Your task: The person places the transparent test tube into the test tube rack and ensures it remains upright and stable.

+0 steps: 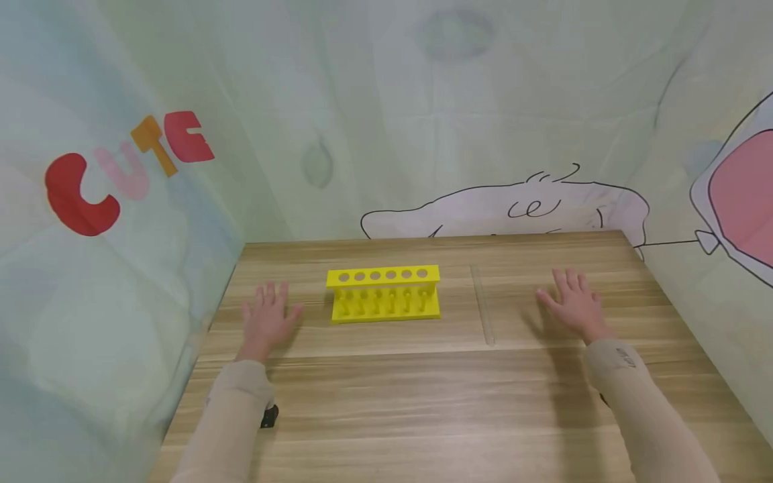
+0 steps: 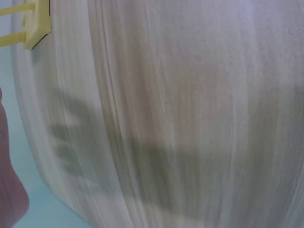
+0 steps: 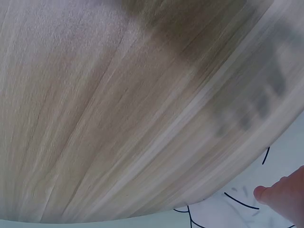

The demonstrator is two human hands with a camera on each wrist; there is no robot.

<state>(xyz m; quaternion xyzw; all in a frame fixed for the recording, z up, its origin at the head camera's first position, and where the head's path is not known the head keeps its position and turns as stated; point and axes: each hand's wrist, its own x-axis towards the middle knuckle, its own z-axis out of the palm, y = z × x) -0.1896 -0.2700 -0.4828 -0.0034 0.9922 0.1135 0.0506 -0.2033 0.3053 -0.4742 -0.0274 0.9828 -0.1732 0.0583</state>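
Over the table [image 1: 386, 396], with left hand [image 1: 268, 322] and right hand [image 1: 574, 308] splayed, empty, apart: best pinch clear rod [image 1: 482, 305] mid-length, avoiding yellow rack [image 1: 383, 284].

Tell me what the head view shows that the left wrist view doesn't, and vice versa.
Only the head view: the right hand, clear rod, CUTE letters and balloon. Only the left wrist view: a distinct finger-shaped shadow, but no further object. Both: the table, backdrop, left hand and rack, though the wrist view catches just parts of those last two.
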